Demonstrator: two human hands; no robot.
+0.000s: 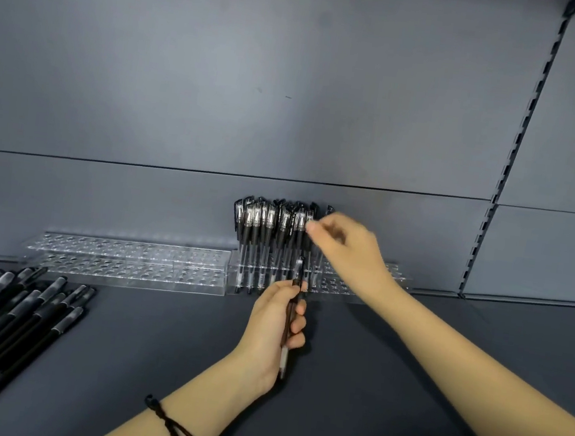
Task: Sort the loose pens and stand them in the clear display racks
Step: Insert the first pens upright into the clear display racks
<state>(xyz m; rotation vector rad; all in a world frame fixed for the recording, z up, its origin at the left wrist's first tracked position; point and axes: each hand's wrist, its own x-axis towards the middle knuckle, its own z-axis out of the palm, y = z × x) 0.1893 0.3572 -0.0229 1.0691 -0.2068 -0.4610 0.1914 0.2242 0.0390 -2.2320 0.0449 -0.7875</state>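
Near frame centre, a pen (291, 309) is being gripped by the left hand (269, 329); racked pens (266, 229) are being steadied, for vertical insertion, by the right hand (348, 247), grip untellable.

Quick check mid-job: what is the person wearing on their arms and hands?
Both forearms are bare, without sleeves; the left hand and right hand wear no gloves. A black braided cord bracelet circles the left wrist. No watch or rings show.
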